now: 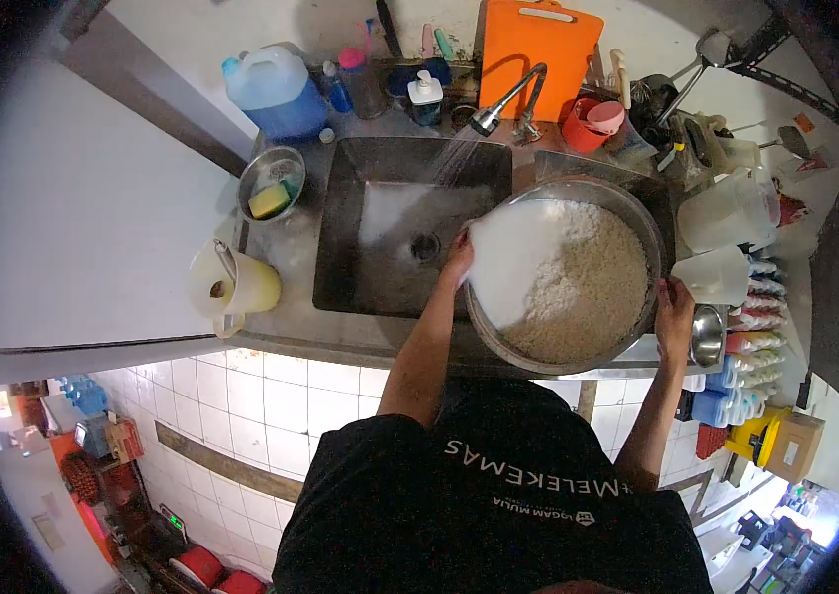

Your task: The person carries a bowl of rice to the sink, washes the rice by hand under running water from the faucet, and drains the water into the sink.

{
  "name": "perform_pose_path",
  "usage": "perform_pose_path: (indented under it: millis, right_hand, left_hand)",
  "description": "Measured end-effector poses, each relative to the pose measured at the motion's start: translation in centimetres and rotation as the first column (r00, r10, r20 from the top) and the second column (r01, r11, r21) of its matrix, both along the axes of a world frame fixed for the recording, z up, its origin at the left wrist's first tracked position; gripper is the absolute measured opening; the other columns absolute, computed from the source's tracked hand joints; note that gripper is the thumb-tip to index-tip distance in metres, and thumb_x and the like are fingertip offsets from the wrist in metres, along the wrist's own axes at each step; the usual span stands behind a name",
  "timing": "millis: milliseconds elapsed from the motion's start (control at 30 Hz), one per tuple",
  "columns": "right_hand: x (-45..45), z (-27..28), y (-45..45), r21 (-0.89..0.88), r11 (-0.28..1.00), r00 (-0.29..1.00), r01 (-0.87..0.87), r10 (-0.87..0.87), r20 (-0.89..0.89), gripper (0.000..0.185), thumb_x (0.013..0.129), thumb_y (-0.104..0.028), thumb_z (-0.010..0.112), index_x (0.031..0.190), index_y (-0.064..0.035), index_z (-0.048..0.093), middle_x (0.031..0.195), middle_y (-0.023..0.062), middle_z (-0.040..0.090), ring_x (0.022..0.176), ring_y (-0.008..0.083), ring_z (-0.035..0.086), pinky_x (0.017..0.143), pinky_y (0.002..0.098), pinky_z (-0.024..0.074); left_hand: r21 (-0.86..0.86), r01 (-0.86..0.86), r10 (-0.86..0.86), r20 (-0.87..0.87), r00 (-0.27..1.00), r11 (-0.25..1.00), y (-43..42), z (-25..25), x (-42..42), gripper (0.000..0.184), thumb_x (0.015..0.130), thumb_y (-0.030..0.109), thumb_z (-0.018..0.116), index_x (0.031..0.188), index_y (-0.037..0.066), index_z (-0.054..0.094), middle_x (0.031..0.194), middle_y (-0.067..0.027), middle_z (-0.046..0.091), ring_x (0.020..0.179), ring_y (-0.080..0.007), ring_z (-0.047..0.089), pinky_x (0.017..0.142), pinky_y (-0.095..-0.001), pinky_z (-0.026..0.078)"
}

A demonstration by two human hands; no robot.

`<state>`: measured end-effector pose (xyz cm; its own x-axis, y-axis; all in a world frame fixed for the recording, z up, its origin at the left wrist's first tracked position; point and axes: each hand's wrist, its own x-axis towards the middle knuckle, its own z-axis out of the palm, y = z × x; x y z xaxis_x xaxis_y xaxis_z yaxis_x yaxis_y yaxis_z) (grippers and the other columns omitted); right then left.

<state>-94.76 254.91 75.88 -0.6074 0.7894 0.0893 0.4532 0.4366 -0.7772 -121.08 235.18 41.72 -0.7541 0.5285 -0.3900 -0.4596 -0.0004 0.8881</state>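
A large metal basin point(482, 332) holds wet rice point(592, 282) and cloudy white water point(510, 262). The water has gathered on its left side, towards the sink, while the rice lies heaped on the right. My left hand point(460, 259) is closed on the basin's left rim beside the sink. At the opposite side, my right hand point(675, 315) grips the right rim, close to a white plastic container point(714, 276). Water runs from the tap point(486, 120) into the steel sink point(340, 252), where whitish liquid lies around the drain point(424, 247).
Left of the sink stand a metal bowl point(249, 182) with a sponge point(269, 202) and a cream pitcher point(256, 288). Along the back are a blue jug point(281, 94), a soap pump bottle point(425, 97), an orange cutting board point(538, 59) and a red cup point(583, 129). A steel bowl point(707, 337) sits at right.
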Motion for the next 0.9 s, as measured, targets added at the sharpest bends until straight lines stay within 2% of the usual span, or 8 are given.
perform_pose_path:
  millis: [167, 233, 267, 333, 467, 533, 733, 900]
  right_hand:
    - [0.9, -2.7, 1.8, 0.138, 0.989, 0.998, 0.049, -0.052, 0.020, 0.027, 0.088, -0.020, 0.053, 0.097, 0.0055, 0.056, 0.086, 0.0152, 0.060, 0.080, 0.0202, 0.053, 0.077, 0.0301, 0.0418]
    - [0.6, -1.3, 1.2, 0.036, 0.999, 0.996, 0.007, -0.010, 0.090, 0.032, 0.089, -0.020, 0.054, 0.103, 0.0083, 0.056, 0.096, 0.0147, 0.061, 0.090, 0.0193, 0.055, 0.084, 0.0288, 0.0402]
    - [0.4, -0.8, 0.9, 0.036, 0.999, 0.996, 0.007, -0.010, 0.091, 0.032, 0.089, -0.020, 0.054, 0.103, 0.0083, 0.056, 0.096, 0.0147, 0.061, 0.090, 0.0193, 0.055, 0.084, 0.0288, 0.0402]
    - [0.2, -0.4, 0.5, 0.025, 0.998, 0.998, -0.062, 0.061, 0.028, 0.025, 0.089, -0.019, 0.053, 0.094, 0.0060, 0.056, 0.081, 0.0128, 0.059, 0.073, 0.0177, 0.049, 0.071, 0.0297, 0.0419]
    - [-0.1, -0.2, 0.0, 0.021, 0.998, 0.996, -0.051, 0.053, -0.068, 0.024, 0.088, -0.018, 0.053, 0.092, 0.0056, 0.056, 0.078, 0.0099, 0.058, 0.070, 0.0165, 0.048, 0.068, 0.0291, 0.0416]
    - [-0.2, 0.8, -0.5, -0.011, 1.000, 0.999, -0.016, 0.017, 0.036, 0.021, 0.088, -0.016, 0.053, 0.090, 0.0047, 0.056, 0.076, 0.0070, 0.056, 0.070, 0.0146, 0.046, 0.066, 0.0278, 0.0406]
    - [-0.3, 0.6, -0.6, -0.032, 0.999, 0.999, -0.022, 0.022, -0.029, 0.021, 0.088, -0.016, 0.053, 0.090, 0.0040, 0.057, 0.077, 0.0066, 0.056, 0.071, 0.0135, 0.047, 0.067, 0.0268, 0.0405]
    - [-0.1, 0.3, 0.0, -0.026, 0.999, 0.999, -0.026, 0.027, 0.031, 0.027, 0.088, -0.019, 0.054, 0.098, 0.0058, 0.056, 0.088, 0.0110, 0.060, 0.082, 0.0169, 0.052, 0.076, 0.0277, 0.0408]
  left_hand:
    - [0.046, -0.104, 0.101, 0.055, 0.993, 0.994, -0.3, 0.5, 0.7, 0.049, 0.093, 0.040, 0.041, 0.126, 0.005, 0.046, 0.125, -0.0088, 0.050, 0.112, -0.0207, 0.047, 0.095, -0.0329, 0.036]
    - [-0.212, -0.053, 0.051, -0.014, 0.999, 0.976, -1.2, 6.8, 0.5, 0.064, 0.091, 0.055, 0.032, 0.131, 0.007, 0.042, 0.131, -0.0115, 0.046, 0.118, -0.0232, 0.043, 0.099, -0.0346, 0.033]
    - [-0.212, -0.052, 0.051, -0.013, 0.999, 0.976, -1.2, 7.1, 0.6, 0.064, 0.091, 0.055, 0.032, 0.131, 0.007, 0.042, 0.131, -0.0115, 0.046, 0.118, -0.0232, 0.043, 0.099, -0.0346, 0.033]
    - [-0.211, -0.045, 0.051, 0.022, 0.998, 0.976, -1.5, 7.6, 0.8, 0.066, 0.090, 0.057, 0.032, 0.131, 0.007, 0.042, 0.131, -0.0123, 0.045, 0.119, -0.0239, 0.043, 0.099, -0.0348, 0.033]
    - [-0.209, -0.034, 0.049, 0.066, 0.997, 0.977, -1.8, 10.5, 1.1, 0.069, 0.089, 0.059, 0.033, 0.131, 0.006, 0.042, 0.132, -0.0135, 0.044, 0.120, -0.0249, 0.042, 0.099, -0.0352, 0.032]
    - [-0.196, -0.018, 0.010, -0.038, 0.999, 0.980, -2.1, 13.7, 1.8, 0.071, 0.089, 0.060, 0.028, 0.125, 0.003, 0.048, 0.126, -0.0142, 0.050, 0.116, -0.0249, 0.046, 0.098, -0.0340, 0.033]
    - [-0.004, -0.016, 0.016, -0.026, 1.000, 1.000, -1.5, 9.6, 1.0, 0.066, 0.092, 0.056, 0.027, 0.121, 0.003, 0.052, 0.121, -0.0134, 0.053, 0.111, -0.0227, 0.049, 0.097, -0.0332, 0.034]
    - [-0.166, -0.061, 0.041, -0.124, 0.991, 0.984, -1.5, 10.0, 1.3, 0.065, 0.091, 0.056, 0.028, 0.121, 0.004, 0.053, 0.119, -0.0130, 0.054, 0.109, -0.0224, 0.050, 0.095, -0.0329, 0.035]
